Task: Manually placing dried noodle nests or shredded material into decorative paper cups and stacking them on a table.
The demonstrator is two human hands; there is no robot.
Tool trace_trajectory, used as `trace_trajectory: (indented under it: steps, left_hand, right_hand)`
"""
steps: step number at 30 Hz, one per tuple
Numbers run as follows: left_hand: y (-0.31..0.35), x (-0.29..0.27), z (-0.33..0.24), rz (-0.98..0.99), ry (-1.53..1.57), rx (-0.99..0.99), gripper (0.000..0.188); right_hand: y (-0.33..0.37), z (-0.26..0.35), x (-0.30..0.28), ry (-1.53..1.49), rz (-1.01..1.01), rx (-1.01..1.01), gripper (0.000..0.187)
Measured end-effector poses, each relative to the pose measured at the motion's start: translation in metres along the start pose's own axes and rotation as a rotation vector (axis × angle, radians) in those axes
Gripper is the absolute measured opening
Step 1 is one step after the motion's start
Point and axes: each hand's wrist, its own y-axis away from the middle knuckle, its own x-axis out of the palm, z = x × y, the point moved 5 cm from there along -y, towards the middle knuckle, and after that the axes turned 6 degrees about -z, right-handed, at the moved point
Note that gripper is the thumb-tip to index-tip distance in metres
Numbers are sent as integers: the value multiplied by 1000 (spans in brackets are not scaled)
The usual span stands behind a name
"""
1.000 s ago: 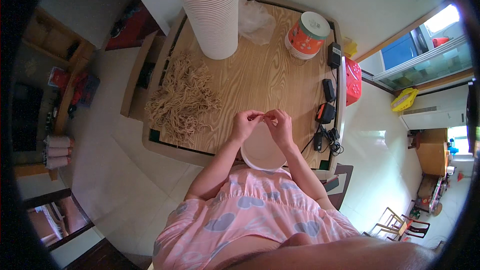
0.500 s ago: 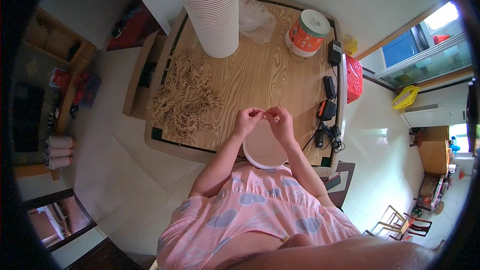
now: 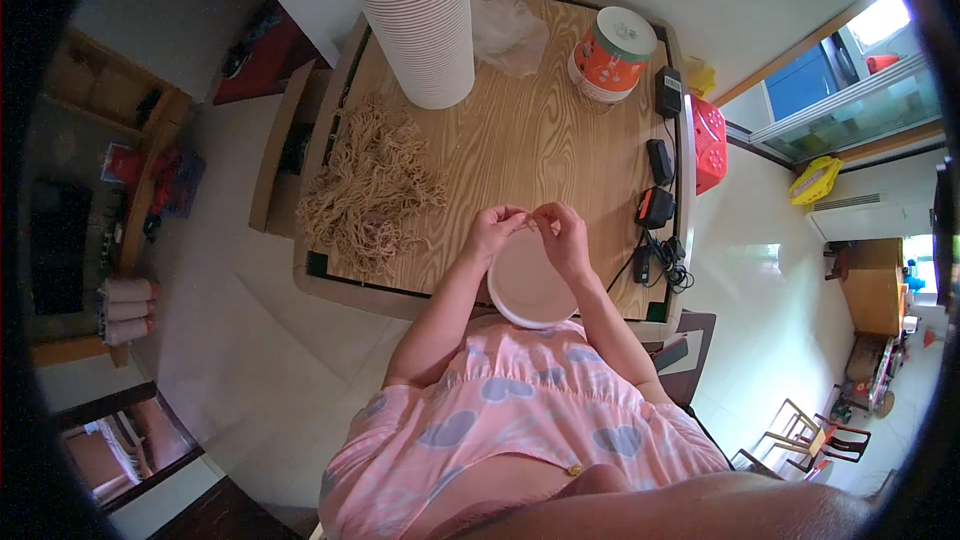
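My left hand (image 3: pixel 494 231) and my right hand (image 3: pixel 563 238) meet at the far rim of a pale round paper tub (image 3: pixel 533 285). Their fingertips are pinched close together, and whatever is between them is too small to make out. The tub lies against the table's near edge, by my lap, with its round face toward me. To the left of my hands is a loose heap of tan twisted cords (image 3: pixel 372 190). A tall stack of nested white paper tubs (image 3: pixel 420 30), orange at the top, stands behind the heap.
An orange and green printed tub (image 3: pixel 612 55) stands at the table's back right, near a crumpled clear plastic bag (image 3: pixel 508 35). Black power adapters (image 3: pixel 655 208) and a tangled cable (image 3: pixel 672 265) line the right edge. Beyond it is a red plastic stool (image 3: pixel 709 145).
My hands remain pinched together at the tub's rim, with only slight finger movement. The whole view has shifted a little, so the table things sit slightly higher in it.
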Motion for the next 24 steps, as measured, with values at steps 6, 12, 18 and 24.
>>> trace_trajectory:
  steps: [6,12,18,24]
  left_hand:
    - [7,2,-13,-79,-36,30,11]
    - [10,6,-15,-37,30,-6,9]
    - [8,3,-14,-34,29,28,9]
    - [6,6,-14,-32,-51,70,8]
  right_hand:
    - [1,-7,-4,-49,-21,135,7]
    - [-6,-28,5,-209,190,183,14]
    - [-6,-22,7,-171,217,168,10]
    - [-8,-26,7,-148,190,141,10]
